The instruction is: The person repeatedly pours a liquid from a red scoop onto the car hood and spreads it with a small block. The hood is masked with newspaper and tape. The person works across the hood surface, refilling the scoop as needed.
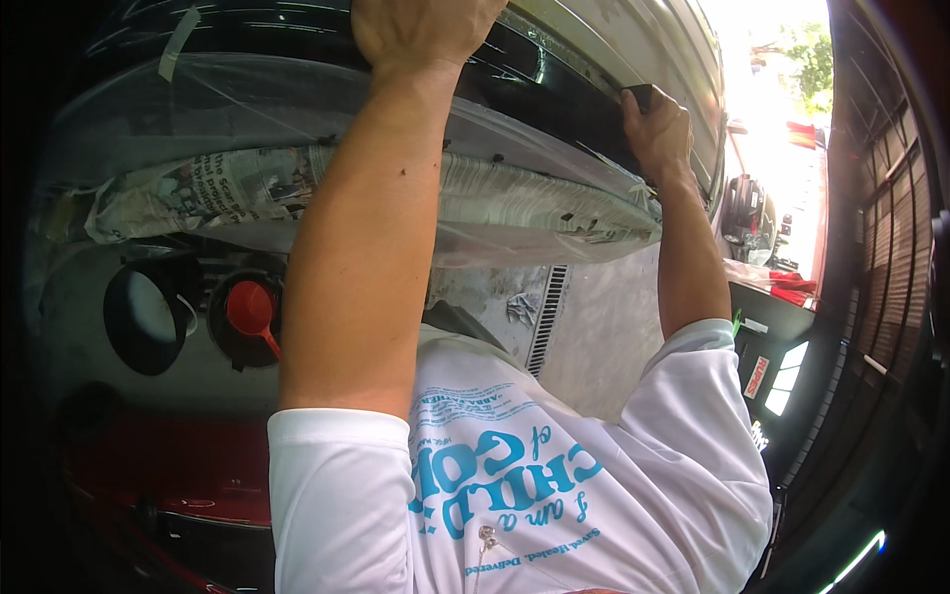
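My right hand (665, 137) is closed around a small black block (639, 97), held against a glossy black vehicle panel (569, 97). The thumb lies along the block's near side. Farther left, my left hand (427, 28) reaches over the same bodywork at the top edge of the view. Its fingers are cut off there, so what they do is hidden. Below the panel hang clear plastic film (267, 94) and a strip of newspaper (534, 193), and my left forearm crosses in front of both. A paler ridged panel (633, 45) adjoins the black one.
A black bucket (148, 317) and a red dipper (251, 309) stand at lower left, near a dark red surface (168, 450). A drain grate (547, 322) runs along the concrete floor (604, 307) beside a crumpled cloth (522, 309). A dark trolley (767, 342) stands at right.
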Motion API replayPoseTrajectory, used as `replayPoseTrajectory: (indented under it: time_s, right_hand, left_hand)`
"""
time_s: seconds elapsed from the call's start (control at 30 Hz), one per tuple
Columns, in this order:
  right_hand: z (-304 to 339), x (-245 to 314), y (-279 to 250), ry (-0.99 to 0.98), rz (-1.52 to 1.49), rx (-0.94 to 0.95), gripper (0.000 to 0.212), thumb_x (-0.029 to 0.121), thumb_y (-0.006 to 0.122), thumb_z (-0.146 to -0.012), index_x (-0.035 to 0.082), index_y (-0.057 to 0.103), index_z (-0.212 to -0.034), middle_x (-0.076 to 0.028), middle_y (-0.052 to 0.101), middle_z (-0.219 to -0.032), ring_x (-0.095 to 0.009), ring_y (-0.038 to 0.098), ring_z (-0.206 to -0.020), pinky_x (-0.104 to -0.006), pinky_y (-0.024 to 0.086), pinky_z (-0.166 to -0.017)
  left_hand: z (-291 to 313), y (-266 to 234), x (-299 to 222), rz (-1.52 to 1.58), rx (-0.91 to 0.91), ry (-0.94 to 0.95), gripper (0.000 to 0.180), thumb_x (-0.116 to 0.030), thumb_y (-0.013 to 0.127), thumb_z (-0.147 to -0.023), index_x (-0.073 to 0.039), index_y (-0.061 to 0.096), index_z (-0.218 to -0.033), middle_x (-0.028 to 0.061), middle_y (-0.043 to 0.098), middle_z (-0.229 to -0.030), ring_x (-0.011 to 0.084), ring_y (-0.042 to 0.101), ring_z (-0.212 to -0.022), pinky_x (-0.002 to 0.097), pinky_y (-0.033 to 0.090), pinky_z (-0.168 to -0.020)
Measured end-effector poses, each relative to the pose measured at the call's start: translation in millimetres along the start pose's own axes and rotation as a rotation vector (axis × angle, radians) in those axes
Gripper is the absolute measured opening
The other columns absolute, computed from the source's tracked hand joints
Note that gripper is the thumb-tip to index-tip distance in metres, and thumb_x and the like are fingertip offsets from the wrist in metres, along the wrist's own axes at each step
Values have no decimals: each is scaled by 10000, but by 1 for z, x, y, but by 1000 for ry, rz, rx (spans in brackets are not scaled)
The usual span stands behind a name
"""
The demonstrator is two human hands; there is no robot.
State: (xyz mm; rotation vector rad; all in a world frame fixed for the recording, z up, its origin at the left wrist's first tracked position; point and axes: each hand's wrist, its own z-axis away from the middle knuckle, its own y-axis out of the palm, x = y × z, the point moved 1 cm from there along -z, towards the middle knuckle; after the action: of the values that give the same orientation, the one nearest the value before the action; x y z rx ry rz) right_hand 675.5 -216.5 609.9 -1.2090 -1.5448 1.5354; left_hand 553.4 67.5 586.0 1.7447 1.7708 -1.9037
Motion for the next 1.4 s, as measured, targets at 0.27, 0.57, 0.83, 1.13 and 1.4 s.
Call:
replayPoseTrajectory:
  time_s: [0.27, 0.57, 0.83, 1.13, 1.4]
  right_hand:
    - [2, -50, 20, 115, 65, -46, 411, 437, 683, -954, 50, 756, -1075, -277, 746, -990, -489, 713, -975, -556, 556, -873]
    - [1, -2, 2, 10, 4, -6, 423, 414, 665, -976, 18, 759, -1091, -255, 759, -978, -446, 735, -948, -487, 565, -847]
    - [1, -18, 10, 110, 54, -21, 401, 416, 678, -958, 31, 753, -1041, -262, 756, -974, -473, 727, -954, -552, 560, -878]
    - [3, -3, -1, -17, 3, -23, 420, 424, 672, -977, 19, 755, -1054, -279, 746, -964, -481, 718, -957, -538, 555, -861]
    - [-1, -29, 14, 117, 45, -35, 430, 448, 692, -959, 29, 748, -1040, -262, 754, -946, -477, 728, -944, -547, 567, -861]
  left_hand:
    - [2, 1, -1, 27, -55, 31, 935, -362, 726, -950, 34, 219, -1630, 137, 745, -873, 297, 710, -857, 462, 486, -955]
    - [1, 2, 3, 19, -46, 40, 935, -375, 720, -958, 34, 216, -1630, 137, 746, -876, 308, 708, -848, 474, 489, -970]
    - [0, -13, -4, 27, 94, -41, 934, -380, 721, -956, 23, 218, -1633, 131, 725, -835, 302, 691, -805, 478, 497, -970]
    - [8, -5, -4, -4, -82, 30, 942, -390, 715, -959, 33, 210, -1633, 119, 715, -816, 289, 684, -777, 464, 493, -961]
    - [-1, -12, -2, 59, 48, -22, 929, -400, 724, -955, 32, 248, -1626, 106, 713, -794, 280, 684, -740, 450, 491, -960]
